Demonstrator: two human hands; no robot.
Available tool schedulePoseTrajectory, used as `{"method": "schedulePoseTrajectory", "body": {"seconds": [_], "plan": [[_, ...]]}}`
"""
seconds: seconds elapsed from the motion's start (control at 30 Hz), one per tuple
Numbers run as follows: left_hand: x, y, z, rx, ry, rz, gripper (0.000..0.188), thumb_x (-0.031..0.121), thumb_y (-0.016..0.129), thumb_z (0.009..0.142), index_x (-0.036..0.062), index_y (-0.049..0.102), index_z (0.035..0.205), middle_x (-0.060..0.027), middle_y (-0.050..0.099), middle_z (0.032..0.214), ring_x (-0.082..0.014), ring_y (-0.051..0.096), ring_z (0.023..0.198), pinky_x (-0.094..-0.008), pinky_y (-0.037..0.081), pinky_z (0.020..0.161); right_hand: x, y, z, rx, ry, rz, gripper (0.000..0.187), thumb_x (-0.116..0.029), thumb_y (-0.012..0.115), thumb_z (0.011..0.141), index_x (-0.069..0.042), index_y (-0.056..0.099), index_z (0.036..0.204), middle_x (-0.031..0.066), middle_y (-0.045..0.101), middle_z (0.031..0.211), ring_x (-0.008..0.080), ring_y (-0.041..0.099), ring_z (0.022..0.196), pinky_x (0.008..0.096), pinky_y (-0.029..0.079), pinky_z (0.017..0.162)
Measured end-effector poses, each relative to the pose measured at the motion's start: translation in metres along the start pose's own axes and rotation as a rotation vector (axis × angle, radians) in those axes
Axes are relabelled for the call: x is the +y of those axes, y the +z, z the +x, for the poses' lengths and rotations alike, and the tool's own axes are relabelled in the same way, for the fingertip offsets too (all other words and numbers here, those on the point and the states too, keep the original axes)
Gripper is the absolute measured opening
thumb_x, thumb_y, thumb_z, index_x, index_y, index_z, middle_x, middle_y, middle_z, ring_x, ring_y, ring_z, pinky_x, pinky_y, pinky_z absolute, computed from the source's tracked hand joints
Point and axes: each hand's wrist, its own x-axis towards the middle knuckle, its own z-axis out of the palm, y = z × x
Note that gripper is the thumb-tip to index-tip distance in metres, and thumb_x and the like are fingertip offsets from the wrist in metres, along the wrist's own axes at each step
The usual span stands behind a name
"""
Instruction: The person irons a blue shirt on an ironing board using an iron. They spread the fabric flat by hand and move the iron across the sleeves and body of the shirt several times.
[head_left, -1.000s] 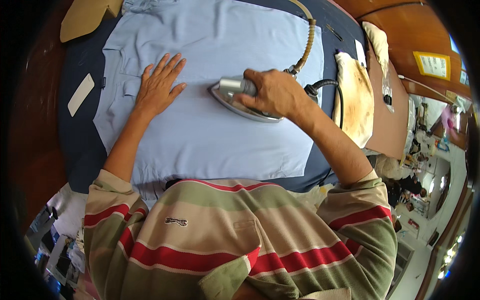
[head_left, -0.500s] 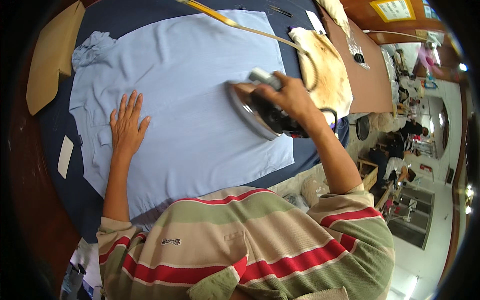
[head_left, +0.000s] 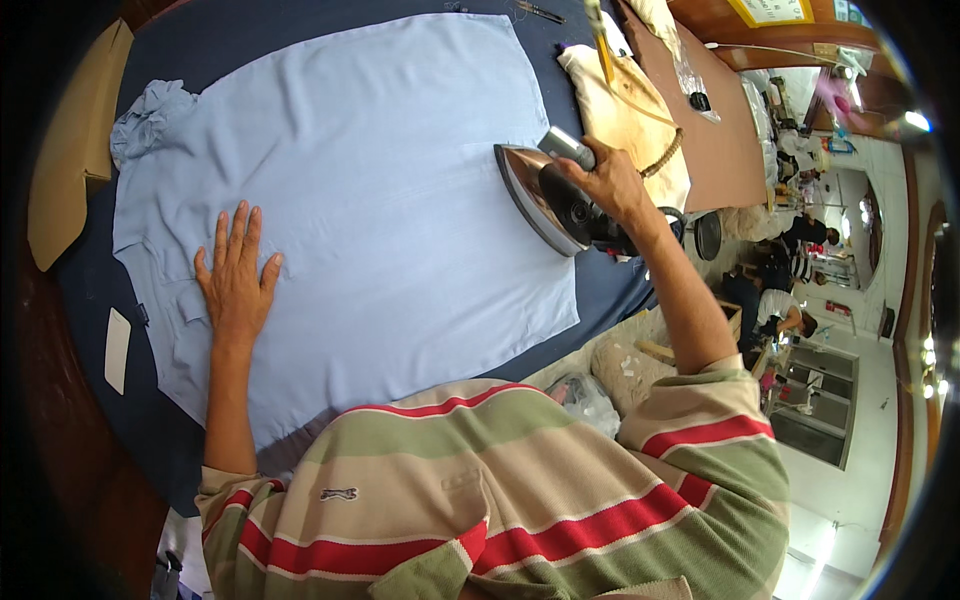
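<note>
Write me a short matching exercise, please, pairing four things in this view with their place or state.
1. Left hand
2. Right hand
3. Long white card
4. Cream pad with brown stains

A. Beyond the right edge of the light blue garment
B. Open, palm down on the garment
C. Closed around the handle of the iron
D. Left of the garment

Pairs: 1-B, 2-C, 3-D, 4-A

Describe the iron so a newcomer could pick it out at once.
Start from the dark blue table cover and the big light blue garment spread on it. Over the garment's right edge, the right hand grips the iron, black-bodied with a pointed front. Its hard, shiny metal sets it apart from the soft, brown-stained cream pad nearby.
</note>
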Motion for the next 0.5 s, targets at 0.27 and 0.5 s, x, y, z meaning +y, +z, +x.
{"method": "schedulePoseTrajectory", "body": {"seconds": [0.27, 0.5], "plan": [[0.001, 0.001, 0.001, 0.033, -0.009, 0.000, 0.059, 0.038, 0.048, 0.090, 0.0204, 0.029, 0.144, 0.0029, 0.026, 0.150, -0.0189, 0.021, 0.139, -0.0520, 0.015, 0.106, 0.012, -0.009, 0.026, 0.031, 0.009, -0.007, 0.049, -0.042, 0.062, 0.081, 0.003, 0.062, 0.100, 0.0239, 0.064, 0.076, 0.0344, 0.064, 0.072, 0.0388, 0.049, 0.070], [0.001, 0.000, -0.002, 0.013, -0.011, 0.005, 0.058, 0.036, 0.045, 0.092, 0.0196, 0.028, 0.145, -0.0004, 0.026, 0.150, -0.0206, 0.020, 0.139, -0.0501, 0.012, 0.107, -0.006, -0.013, 0.019, -0.061, -0.012, -0.089, 0.047, -0.043, 0.063, 0.080, 0.000, 0.062, 0.100, 0.0231, 0.063, 0.074, 0.0369, 0.063, 0.073, 0.0402, 0.049, 0.069]]}}
